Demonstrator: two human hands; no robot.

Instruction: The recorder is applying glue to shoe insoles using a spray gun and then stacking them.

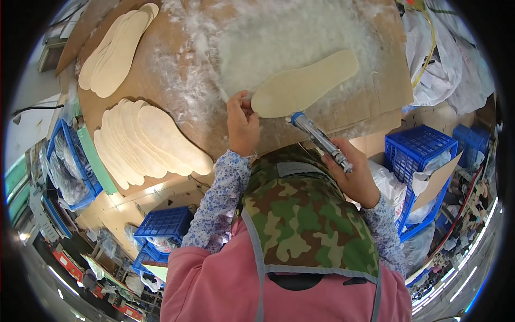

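Observation:
A cream shoe insole (306, 83) lies flat on a patch of pale fluff on the cardboard-covered table. My left hand (243, 124) is closed at its left end, fingers curled against the edge. In my right hand (354, 172) is a clear tubular tool with a blue rim (316, 134). Its blue end points up and left, close to the insole's lower edge; whether they touch I cannot tell. To the left lie a fanned row of cream insoles (153, 137) and, farther off, a second overlapping stack of insoles (119, 48).
Loose white fibres cover much of the cardboard tabletop (198, 126). Blue plastic crates stand on the floor at right (421, 145), lower left (163, 222) and left (88, 172). White plastic bags (432, 59) bulge beside the table's right edge.

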